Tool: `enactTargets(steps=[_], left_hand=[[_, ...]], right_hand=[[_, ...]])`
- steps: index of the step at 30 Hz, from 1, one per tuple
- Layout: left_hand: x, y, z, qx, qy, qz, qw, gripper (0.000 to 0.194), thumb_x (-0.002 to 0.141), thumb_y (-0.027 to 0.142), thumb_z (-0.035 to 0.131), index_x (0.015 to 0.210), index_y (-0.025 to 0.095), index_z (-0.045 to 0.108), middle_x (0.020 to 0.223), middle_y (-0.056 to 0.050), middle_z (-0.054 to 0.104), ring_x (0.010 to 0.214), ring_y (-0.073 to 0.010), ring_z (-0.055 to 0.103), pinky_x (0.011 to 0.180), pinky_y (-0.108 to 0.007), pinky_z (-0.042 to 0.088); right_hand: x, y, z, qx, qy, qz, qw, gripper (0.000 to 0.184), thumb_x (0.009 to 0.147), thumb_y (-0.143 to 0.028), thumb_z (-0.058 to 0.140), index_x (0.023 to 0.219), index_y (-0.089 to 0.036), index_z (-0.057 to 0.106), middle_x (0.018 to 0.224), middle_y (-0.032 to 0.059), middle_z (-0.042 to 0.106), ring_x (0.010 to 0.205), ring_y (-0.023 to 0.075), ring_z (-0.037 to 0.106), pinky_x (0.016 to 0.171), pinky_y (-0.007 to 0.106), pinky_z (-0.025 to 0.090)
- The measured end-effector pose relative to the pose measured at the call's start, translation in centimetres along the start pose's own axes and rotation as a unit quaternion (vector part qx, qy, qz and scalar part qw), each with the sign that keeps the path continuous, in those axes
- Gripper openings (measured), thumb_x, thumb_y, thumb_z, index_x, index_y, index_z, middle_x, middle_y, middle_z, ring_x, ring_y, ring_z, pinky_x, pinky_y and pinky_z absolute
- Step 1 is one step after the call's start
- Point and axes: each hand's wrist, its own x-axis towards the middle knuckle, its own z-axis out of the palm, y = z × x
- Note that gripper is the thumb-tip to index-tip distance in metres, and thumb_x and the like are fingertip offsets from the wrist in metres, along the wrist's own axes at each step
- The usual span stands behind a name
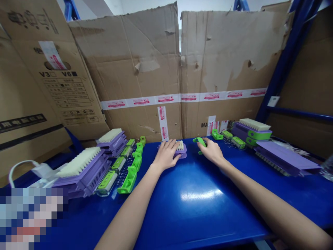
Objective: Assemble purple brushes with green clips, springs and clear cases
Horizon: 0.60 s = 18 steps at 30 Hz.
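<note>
My left hand [166, 154] rests on a small purple brush with white bristles [181, 149] lying on the blue table [192, 201], fingers curled over its left part. My right hand [212, 151] sits just to the right of it, closed around a green plastic handle piece [199, 141] that sticks out to the left of the fingers. The two hands are a short gap apart near the table's far middle.
Stacked purple brushes [88, 166] and a row of green handle pieces [130, 172] lie at the left. More purple brushes [256, 130] and green parts [234, 139] lie at the right. Cardboard boxes [156, 69] wall the back. A white cable [23, 166] sits far left.
</note>
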Motion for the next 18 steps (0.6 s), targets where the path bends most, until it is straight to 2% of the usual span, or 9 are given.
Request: enactTargets(steps=[4, 6, 8, 12, 18], left_hand=[[-0.1, 0.0, -0.1, 0.008, -0.013, 0.002, 1.000, 0.058, 0.081, 0.034, 0.058, 0.133, 0.017, 0.041, 0.136, -0.016, 0.047, 0.127, -0.0299, 0.042, 0.105, -0.048, 0.031], [0.0, 0.1, 0.0, 0.015, -0.008, 0.005, 1.000, 0.057, 0.081, 0.032, 0.059, 0.132, 0.015, 0.041, 0.135, -0.016, 0.048, 0.126, -0.0300, 0.042, 0.104, -0.047, 0.031], [0.1, 0.3, 0.0, 0.023, -0.001, 0.008, 1.000, 0.054, 0.082, 0.031, 0.058, 0.130, 0.013, 0.042, 0.131, -0.017, 0.050, 0.123, -0.0302, 0.045, 0.101, -0.045, 0.034], [0.3, 0.8, 0.0, 0.034, 0.015, 0.006, 0.999, 0.044, 0.085, 0.036, 0.054, 0.123, 0.014, 0.047, 0.115, -0.015, 0.058, 0.108, -0.0283, 0.052, 0.090, -0.041, 0.041], [0.3, 1.3, 0.0, 0.051, 0.029, 0.014, 0.998, 0.043, 0.085, 0.038, 0.055, 0.119, 0.014, 0.049, 0.107, -0.013, 0.058, 0.097, -0.0274, 0.054, 0.083, -0.039, 0.043]], right_hand=[[-0.5, -0.7, 0.8, 0.121, -0.047, -0.007, 0.992, 0.033, 0.087, -0.037, 0.046, 0.109, -0.017, 0.061, 0.086, 0.0075, 0.069, 0.071, 0.0167, 0.066, 0.067, 0.026, 0.049], [-1.0, -1.2, 1.3, 0.192, -0.087, 0.026, 0.977, 0.034, 0.087, -0.037, 0.048, 0.112, -0.016, 0.057, 0.069, 0.0034, 0.065, 0.051, 0.0126, 0.061, 0.053, 0.023, 0.048], [-1.5, -1.8, 1.5, 0.272, -0.136, 0.076, 0.950, 0.039, 0.086, -0.038, 0.051, 0.117, -0.016, 0.051, 0.057, -0.0009, 0.059, 0.040, 0.0115, 0.054, 0.042, 0.022, 0.046], [-2.0, -2.8, 1.5, 0.388, -0.187, 0.139, 0.892, 0.039, 0.086, -0.036, 0.054, 0.118, -0.016, 0.044, 0.058, -0.0018, 0.056, 0.041, 0.0136, 0.057, 0.041, 0.028, 0.052], [-2.1, -3.3, 1.3, 0.441, -0.190, 0.162, 0.862, 0.037, 0.086, -0.039, 0.055, 0.115, -0.018, 0.044, 0.062, -0.0025, 0.053, 0.044, 0.0115, 0.057, 0.046, 0.029, 0.056]])
